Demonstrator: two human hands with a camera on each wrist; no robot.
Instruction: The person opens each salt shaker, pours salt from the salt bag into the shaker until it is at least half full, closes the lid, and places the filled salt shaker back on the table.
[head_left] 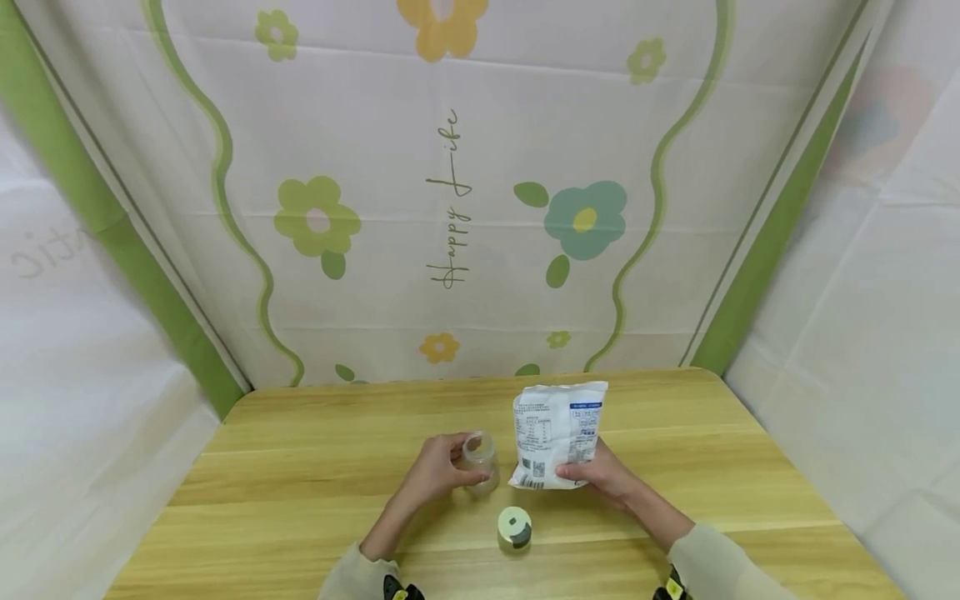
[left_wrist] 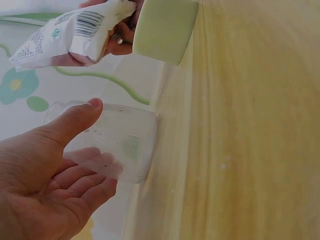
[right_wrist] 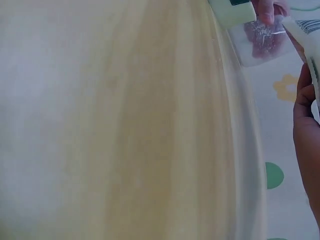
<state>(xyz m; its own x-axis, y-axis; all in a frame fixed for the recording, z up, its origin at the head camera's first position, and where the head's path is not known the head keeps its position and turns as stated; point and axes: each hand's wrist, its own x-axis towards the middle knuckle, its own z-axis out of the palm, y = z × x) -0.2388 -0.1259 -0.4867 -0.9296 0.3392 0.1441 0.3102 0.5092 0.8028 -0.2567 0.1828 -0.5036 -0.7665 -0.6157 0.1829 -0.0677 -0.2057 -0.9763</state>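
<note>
My left hand (head_left: pixel 441 467) holds a clear, open-mouthed jar (head_left: pixel 482 471) that stands upright on the table. In the left wrist view, the thumb lies along one side of the jar (left_wrist: pixel 130 142) and the fingers are behind the other. To its right, my right hand (head_left: pixel 600 473) grips a white printed packet (head_left: pixel 555 433) above the table, thumb on the front and fingers mostly hidden behind. A barcode and a square code show near the packet's lower edge. Nearer to me than the jar is a pale green, lid-like cylinder (head_left: pixel 513 527) with a dark grey patch on top.
The wood-grain table (head_left: pixel 300 492) has rounded far corners. Behind it hangs a white curtain (head_left: pixel 390 125) with printed flowers and lettering, and more white cloth (head_left: pixel 885 350) closes in both sides.
</note>
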